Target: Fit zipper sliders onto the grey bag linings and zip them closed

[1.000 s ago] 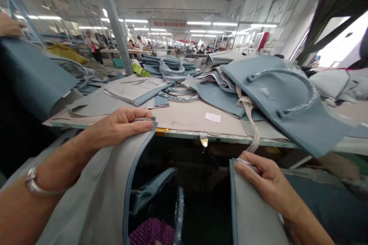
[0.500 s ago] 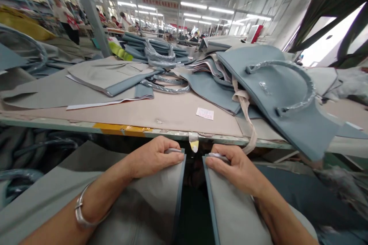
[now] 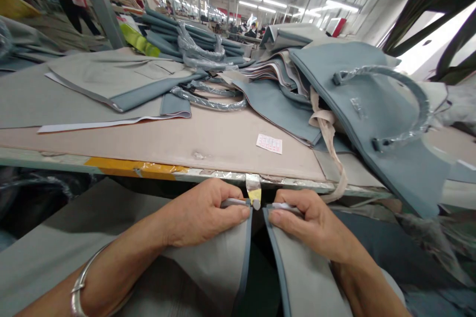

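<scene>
Our left hand (image 3: pixel 201 215), a bangle (image 3: pixel 78 297) at its wrist, pinches the top corner of the left panel (image 3: pixel 201 277), a grey cloth piece, between thumb and curled fingers. Our right hand (image 3: pixel 301 223) pinches the facing corner of the right panel (image 3: pixel 308 277) in the same closed grip. Both panels lie just below the grip, their long axes running from the fingers back toward our body, with a narrow gap between their edges. Blue binding (image 3: pixel 277 252) already edges both; the two sides are not joined. Ahead of the grip lie the table edge (image 3: pixel 111 166), a slip of paper (image 3: pixel 268 143), then, to the right, a beige strap (image 3: pixel 327 129) and a blue panel (image 3: pixel 372 158) bearing a plastic-wrapped handle (image 3: pixel 386 72).
</scene>
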`<state>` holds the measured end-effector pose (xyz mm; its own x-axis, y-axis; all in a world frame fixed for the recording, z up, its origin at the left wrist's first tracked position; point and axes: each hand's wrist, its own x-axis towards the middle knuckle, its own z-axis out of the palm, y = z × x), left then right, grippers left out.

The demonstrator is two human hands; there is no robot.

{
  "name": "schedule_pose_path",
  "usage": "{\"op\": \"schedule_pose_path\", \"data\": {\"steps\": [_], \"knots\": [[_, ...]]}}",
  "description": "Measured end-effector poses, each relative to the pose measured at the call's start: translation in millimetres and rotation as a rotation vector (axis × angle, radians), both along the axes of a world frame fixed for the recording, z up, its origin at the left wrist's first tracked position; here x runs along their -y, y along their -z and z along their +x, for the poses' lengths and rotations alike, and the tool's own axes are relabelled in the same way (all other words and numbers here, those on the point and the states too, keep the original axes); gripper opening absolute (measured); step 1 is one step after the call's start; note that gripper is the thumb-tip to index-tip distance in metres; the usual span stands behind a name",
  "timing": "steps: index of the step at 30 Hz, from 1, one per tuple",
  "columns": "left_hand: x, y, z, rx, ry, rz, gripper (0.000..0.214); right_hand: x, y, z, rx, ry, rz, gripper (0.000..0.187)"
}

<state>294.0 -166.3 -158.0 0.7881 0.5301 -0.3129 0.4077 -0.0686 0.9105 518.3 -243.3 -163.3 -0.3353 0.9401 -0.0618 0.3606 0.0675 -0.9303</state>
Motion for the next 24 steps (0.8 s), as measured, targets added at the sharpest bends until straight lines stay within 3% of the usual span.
{"op": "schedule_pose_path", "data": {"steps": [24], "knots": [[-3.5,6.8,1.5,0.087,0.014,-0.064,0.028,-5.5,5.3,-1.0,0.03,-0.011,0.008,0.039]]}}
